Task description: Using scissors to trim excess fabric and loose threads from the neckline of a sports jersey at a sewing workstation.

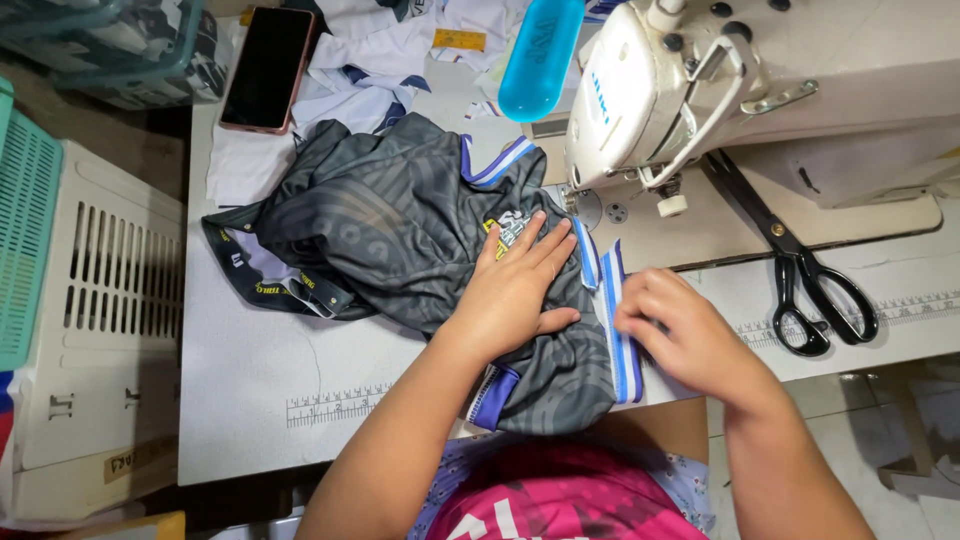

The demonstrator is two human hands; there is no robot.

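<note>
Left hand [515, 290]: spread flat, pressing grey jersey [400, 235] on bench [250, 370] | right hand [680, 335]: pinching blue-white striped trim [612, 320] at jersey edge | sewing machine [700, 90] just beyond | scissors [805, 275] right | phone [268, 68] far left.

A dark grey shirt [400, 235] lies bunched on the white tabletop [250, 370], just left of the sewing machine [720, 90]. The left hand [515, 290] presses flat on the shirt near the machine's needle. The right hand [685, 335] pinches the blue-and-white striped trim [620, 340] at the shirt's edge. Black scissors [810, 280] lie right of the machine's head; a phone [268, 68] rests far left of it.
</note>
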